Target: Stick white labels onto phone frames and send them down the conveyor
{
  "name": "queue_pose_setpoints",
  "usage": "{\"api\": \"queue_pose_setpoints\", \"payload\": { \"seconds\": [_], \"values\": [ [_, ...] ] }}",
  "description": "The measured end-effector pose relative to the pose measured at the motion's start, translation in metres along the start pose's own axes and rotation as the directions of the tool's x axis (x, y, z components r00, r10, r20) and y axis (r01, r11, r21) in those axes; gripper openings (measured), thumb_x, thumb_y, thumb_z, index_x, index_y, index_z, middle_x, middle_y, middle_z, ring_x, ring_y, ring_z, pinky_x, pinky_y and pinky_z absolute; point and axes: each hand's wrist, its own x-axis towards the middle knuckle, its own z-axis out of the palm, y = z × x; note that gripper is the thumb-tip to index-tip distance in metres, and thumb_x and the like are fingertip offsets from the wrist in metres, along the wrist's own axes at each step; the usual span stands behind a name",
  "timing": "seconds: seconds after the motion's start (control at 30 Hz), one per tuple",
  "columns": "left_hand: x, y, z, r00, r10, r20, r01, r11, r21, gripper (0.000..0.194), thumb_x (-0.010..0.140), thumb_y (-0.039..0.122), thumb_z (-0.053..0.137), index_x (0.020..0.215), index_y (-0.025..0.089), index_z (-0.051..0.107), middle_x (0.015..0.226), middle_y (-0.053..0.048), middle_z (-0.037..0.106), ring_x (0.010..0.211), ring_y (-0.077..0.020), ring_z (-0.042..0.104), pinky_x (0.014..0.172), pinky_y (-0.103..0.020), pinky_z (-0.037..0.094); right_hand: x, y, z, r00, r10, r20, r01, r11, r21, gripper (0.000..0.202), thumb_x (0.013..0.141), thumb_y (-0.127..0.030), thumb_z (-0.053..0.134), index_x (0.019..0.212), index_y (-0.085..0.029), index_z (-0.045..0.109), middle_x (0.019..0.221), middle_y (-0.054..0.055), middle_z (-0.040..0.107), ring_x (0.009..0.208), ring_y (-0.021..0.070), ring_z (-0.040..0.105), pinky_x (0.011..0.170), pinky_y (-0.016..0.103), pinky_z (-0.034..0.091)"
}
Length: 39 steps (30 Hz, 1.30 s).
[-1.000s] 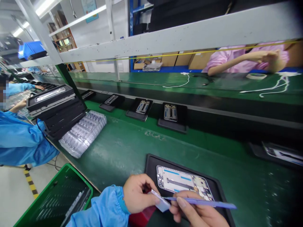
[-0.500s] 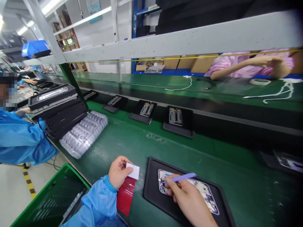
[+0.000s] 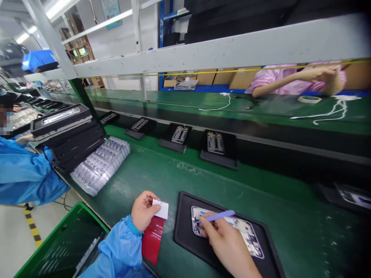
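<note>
Thumb and fingers of the right hand (image 3: 224,237) pinch a pair of lavender tweezers (image 3: 222,215) like a pen, a hold that appears to favor fine control, with the slim tip over the left end of an opened smartphone frame (image 3: 251,239). The frame lies inner side up in a shallow black tray (image 3: 183,206), whose raised rim likely guards it from sliding on the green workbench (image 3: 136,170). To the tray's left, the left hand (image 3: 144,212) pinches a small white sheet (image 3: 162,210) by its edge, seemingly to leave its face within easy reach. A glossy red sheet (image 3: 152,240) hangs just below; whether the fingers grip it too cannot be told.
</note>
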Motion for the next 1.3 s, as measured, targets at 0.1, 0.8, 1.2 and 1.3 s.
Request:
{"api": "queue_pose_setpoints", "payload": {
  "seconds": [0.1,0.8,1.2,1.3],
  "values": [
    [0.0,0.001,0.0,1.0,0.005,0.003,-0.005,1.0,0.005,0.036,0.065,0.033,0.086,0.088,0.017,0.063,0.08,-0.003,0.072,0.068,-0.0133,0.064,0.068,-0.026,0.051,-0.003,0.001,-0.001,0.998,0.032,0.053,-0.032,0.999,0.002,0.04,0.081,-0.063,0.053,0.09,-0.028,0.07,0.067,0.001,0.073,0.068,0.0274,0.071,0.06,0.036,0.052],
    [0.046,0.005,-0.005,0.99,0.077,-0.12,-0.039,0.956,0.291,0.052,0.054,0.062,0.084,0.09,0.029,0.066,0.089,0.009,0.073,0.092,-0.0219,0.068,0.087,-0.035,0.054,-0.077,0.058,-0.162,0.899,-0.076,-0.432,0.07,0.997,-0.029,0.027,0.089,-0.038,0.047,0.101,-0.026,0.068,0.12,0.006,0.068,0.107,0.0243,0.066,0.091,0.032,0.052],
    [0.025,0.032,0.0,0.844,0.529,0.09,-0.39,0.49,0.779,0.015,0.086,0.049,0.061,0.097,0.039,0.063,0.119,0.009,0.065,0.12,-0.0269,0.058,0.109,-0.055,0.041,-0.044,0.152,-0.241,0.949,0.183,-0.258,-0.284,0.852,-0.439,0.022,0.081,-0.035,0.056,0.07,-0.02,0.068,0.069,0.006,0.07,0.065,0.0206,0.065,0.061,0.029,0.041],
    [0.008,0.036,0.014,0.754,0.626,0.199,-0.494,0.341,0.8,0.01,0.086,0.042,0.062,0.095,0.04,0.064,0.117,0.007,0.066,0.121,-0.0287,0.056,0.108,-0.057,0.043,-0.042,0.156,-0.24,0.944,0.215,-0.25,-0.308,0.846,-0.436,0.032,0.082,-0.046,0.056,0.065,-0.02,0.066,0.063,0.006,0.068,0.06,0.0217,0.065,0.058,0.03,0.039]
  ]
}}
